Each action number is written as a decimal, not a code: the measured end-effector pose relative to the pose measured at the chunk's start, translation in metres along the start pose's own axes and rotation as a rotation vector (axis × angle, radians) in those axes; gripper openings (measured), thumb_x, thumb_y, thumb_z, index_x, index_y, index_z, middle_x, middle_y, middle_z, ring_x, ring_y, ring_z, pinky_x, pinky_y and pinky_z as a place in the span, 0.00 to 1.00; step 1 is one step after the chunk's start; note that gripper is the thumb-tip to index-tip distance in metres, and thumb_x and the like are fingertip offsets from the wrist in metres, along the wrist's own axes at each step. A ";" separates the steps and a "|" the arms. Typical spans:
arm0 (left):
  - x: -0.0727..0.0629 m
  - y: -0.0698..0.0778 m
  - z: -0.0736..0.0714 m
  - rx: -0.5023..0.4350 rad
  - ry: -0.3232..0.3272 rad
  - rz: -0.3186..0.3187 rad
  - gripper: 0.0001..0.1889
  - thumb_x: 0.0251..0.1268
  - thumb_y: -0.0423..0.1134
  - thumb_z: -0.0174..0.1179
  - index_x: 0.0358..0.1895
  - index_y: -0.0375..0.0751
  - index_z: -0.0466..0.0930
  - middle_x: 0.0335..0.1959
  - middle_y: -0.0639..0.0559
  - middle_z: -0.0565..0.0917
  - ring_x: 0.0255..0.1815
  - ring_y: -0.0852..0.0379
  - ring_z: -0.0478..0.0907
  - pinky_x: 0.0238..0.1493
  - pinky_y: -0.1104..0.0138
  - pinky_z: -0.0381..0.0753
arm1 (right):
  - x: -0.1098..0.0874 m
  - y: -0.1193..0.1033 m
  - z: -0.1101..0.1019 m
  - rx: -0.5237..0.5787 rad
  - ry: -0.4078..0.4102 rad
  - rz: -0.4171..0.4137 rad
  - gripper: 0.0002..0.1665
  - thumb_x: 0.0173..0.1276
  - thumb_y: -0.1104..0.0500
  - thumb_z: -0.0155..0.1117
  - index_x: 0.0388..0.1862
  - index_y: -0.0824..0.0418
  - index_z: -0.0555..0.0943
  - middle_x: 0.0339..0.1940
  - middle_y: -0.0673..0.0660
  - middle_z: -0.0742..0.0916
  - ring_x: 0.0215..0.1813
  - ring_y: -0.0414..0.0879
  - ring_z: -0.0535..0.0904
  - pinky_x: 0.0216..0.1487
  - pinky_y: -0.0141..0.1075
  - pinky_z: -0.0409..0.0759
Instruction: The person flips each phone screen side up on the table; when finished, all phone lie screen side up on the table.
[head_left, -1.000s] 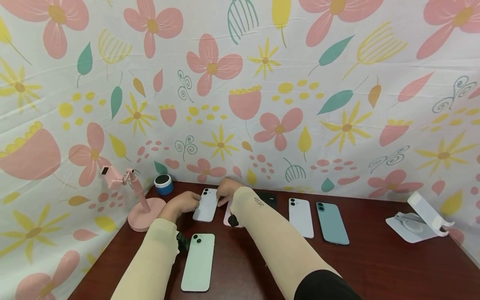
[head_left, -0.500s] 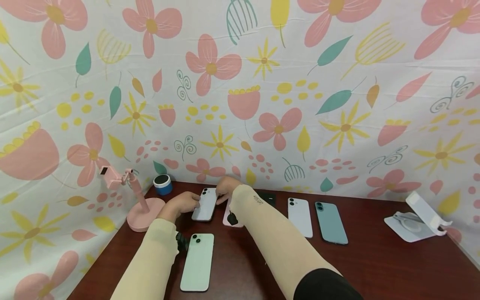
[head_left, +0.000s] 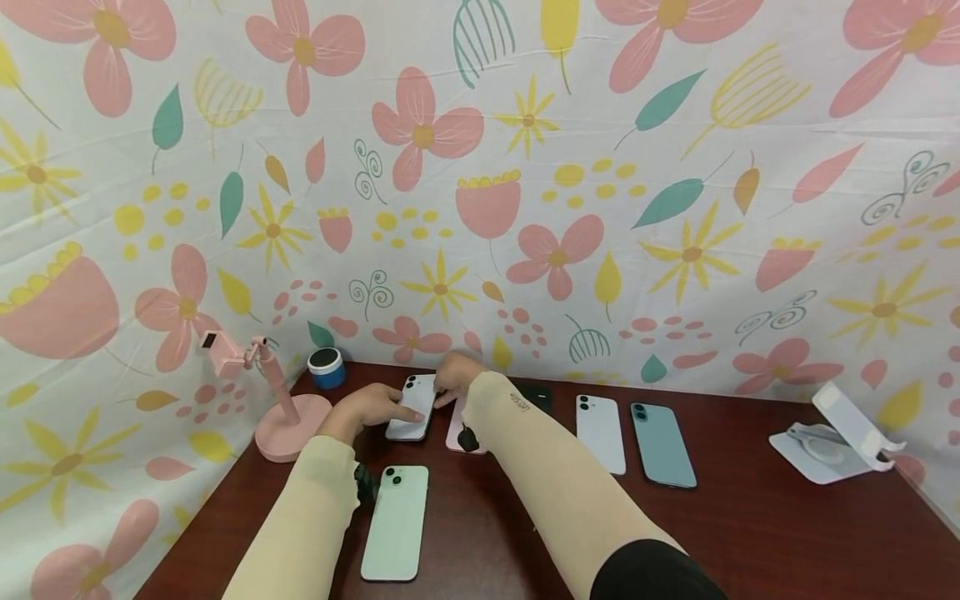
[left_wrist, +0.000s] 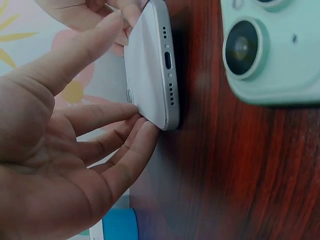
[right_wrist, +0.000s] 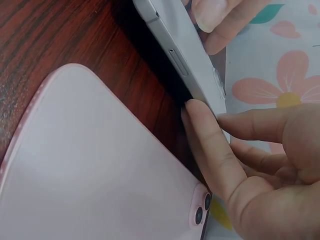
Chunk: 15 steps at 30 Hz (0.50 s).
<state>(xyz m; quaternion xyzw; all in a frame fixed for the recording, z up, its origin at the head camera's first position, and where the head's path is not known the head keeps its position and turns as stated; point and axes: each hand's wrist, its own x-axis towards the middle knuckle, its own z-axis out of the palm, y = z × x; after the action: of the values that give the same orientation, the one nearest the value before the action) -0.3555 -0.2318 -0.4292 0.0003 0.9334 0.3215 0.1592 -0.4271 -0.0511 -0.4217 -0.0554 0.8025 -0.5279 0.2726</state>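
Note:
A white phone [head_left: 420, 398] lies back up near the far edge of the table, with both hands at it. My left hand [head_left: 367, 408] touches its left edge with the fingers, while the thumb reaches out above its back. In the left wrist view that thumb stands apart from the white phone [left_wrist: 145, 65], whose charging port shows. At the upper right side, my right hand [head_left: 455, 377] pinches the phone's edge between thumb and fingers. Beside it, a pink phone [right_wrist: 95, 155] is partly hidden by the right arm in the head view.
Nearer lies a light green phone [head_left: 396, 525]. Another white phone [head_left: 600, 433] and a blue phone [head_left: 663, 446] lie to the right, and a dark item [head_left: 536, 396] sits behind the right arm. Stands [head_left: 294, 425] [head_left: 828, 450] and a blue jar [head_left: 327, 371] also occupy the table.
My left thumb has stretched out to the right above the white phone's back. The right hand and the other phones stay where they were.

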 end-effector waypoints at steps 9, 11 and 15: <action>-0.002 0.003 0.001 -0.011 -0.005 -0.001 0.46 0.65 0.56 0.75 0.76 0.24 0.71 0.76 0.29 0.74 0.75 0.34 0.75 0.75 0.45 0.77 | -0.002 -0.001 -0.002 0.044 -0.003 -0.033 0.10 0.75 0.78 0.55 0.50 0.70 0.74 0.55 0.65 0.77 0.51 0.60 0.86 0.62 0.49 0.89; -0.002 0.003 0.000 -0.018 -0.014 -0.001 0.47 0.65 0.57 0.74 0.76 0.25 0.70 0.77 0.29 0.74 0.76 0.34 0.74 0.76 0.44 0.76 | -0.004 -0.001 -0.003 0.053 -0.010 -0.049 0.16 0.75 0.79 0.55 0.59 0.72 0.75 0.65 0.69 0.78 0.55 0.62 0.87 0.63 0.50 0.89; -0.002 0.002 -0.001 -0.018 -0.030 0.003 0.48 0.66 0.59 0.73 0.76 0.25 0.70 0.77 0.30 0.74 0.77 0.34 0.74 0.76 0.44 0.76 | -0.006 -0.003 -0.005 0.048 -0.037 -0.095 0.35 0.75 0.78 0.57 0.80 0.65 0.70 0.72 0.69 0.79 0.61 0.65 0.88 0.63 0.53 0.88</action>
<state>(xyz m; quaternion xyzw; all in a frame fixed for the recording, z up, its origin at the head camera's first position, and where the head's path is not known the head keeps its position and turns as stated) -0.3543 -0.2312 -0.4262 0.0050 0.9280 0.3302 0.1728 -0.4252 -0.0467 -0.4151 -0.0967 0.7809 -0.5583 0.2630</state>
